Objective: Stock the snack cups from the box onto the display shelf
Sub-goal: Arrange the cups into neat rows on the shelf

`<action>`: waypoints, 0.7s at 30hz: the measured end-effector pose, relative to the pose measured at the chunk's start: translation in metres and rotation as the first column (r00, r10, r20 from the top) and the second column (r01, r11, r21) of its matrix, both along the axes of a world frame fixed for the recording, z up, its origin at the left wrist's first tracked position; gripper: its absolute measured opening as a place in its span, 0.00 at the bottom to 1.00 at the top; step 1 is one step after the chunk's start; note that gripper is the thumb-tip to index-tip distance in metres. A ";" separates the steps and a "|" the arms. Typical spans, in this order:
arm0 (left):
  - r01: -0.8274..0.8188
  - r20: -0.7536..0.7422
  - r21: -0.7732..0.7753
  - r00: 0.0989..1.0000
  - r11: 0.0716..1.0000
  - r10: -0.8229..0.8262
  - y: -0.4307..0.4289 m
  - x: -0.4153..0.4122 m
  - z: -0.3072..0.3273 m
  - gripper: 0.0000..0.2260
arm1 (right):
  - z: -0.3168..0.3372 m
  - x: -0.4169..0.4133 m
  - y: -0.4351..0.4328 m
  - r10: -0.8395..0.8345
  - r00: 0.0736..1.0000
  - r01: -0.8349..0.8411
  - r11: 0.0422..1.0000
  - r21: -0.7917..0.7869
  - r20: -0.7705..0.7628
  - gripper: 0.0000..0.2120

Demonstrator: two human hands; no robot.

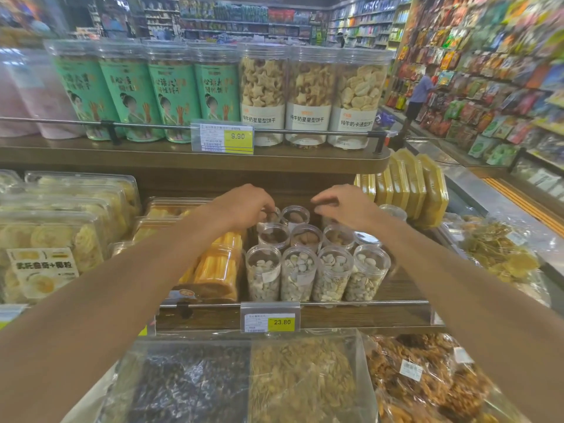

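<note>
A supermarket aisle, its walls packed with hanging packets, runs behind a tiered wooden display shelf [351,317]. On the upper tier tall jars [262,93] of biscuits stand in a row behind a rail; below the front edge lie clear bags of dried goods [305,377]. The snack cups [297,273], clear tubs of nuts with clear lids, stand upright in close rows on the middle tier, between an orange biscuit pack [219,267] and the shelf's right end. Both bare arms reach over them to the back row. The left hand [241,206] curls its fingertips round the lid of a back-row cup [272,215]. The right hand [348,206] hovers just beside it, fingers bent downward; whether it holds anything cannot be told. A yellow price tag [268,322] reads 23.80.
</note>
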State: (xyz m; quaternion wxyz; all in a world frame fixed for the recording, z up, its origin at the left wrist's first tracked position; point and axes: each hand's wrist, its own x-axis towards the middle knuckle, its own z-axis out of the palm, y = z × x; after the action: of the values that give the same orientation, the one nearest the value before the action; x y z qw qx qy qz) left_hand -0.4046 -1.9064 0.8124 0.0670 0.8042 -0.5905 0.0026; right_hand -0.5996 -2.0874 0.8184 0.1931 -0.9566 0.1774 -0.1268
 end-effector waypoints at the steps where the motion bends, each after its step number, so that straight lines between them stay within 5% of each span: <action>1: 0.019 -0.005 -0.025 1.000 1.000 -0.019 -0.002 -0.004 0.001 0.13 | 0.005 -0.011 -0.007 -0.031 0.999 0.030 1.000 0.006 0.014 0.11; 8: 0.170 -0.075 -0.038 0.982 0.985 -0.172 -0.059 -0.059 0.005 0.15 | 0.007 -0.071 -0.047 -0.204 0.973 0.189 0.973 -0.134 -0.108 0.12; 14: 0.255 -0.001 0.111 0.967 0.961 -0.256 -0.100 -0.081 -0.001 0.31 | 0.001 -0.093 -0.056 -0.201 0.969 0.173 0.967 -0.186 -0.144 0.13; 21: 0.281 0.051 0.186 0.954 0.941 -0.295 -0.111 -0.070 0.002 0.23 | -0.005 -0.085 -0.056 -0.158 0.982 0.140 0.978 -0.156 -0.104 0.14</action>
State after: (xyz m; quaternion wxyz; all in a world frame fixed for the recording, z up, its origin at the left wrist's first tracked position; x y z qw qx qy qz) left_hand -0.4749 -2.0175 0.8141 -0.0282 0.7111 -0.7019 -0.0281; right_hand -0.6846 -2.1430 0.8133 0.1009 -0.9580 0.2497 -0.0983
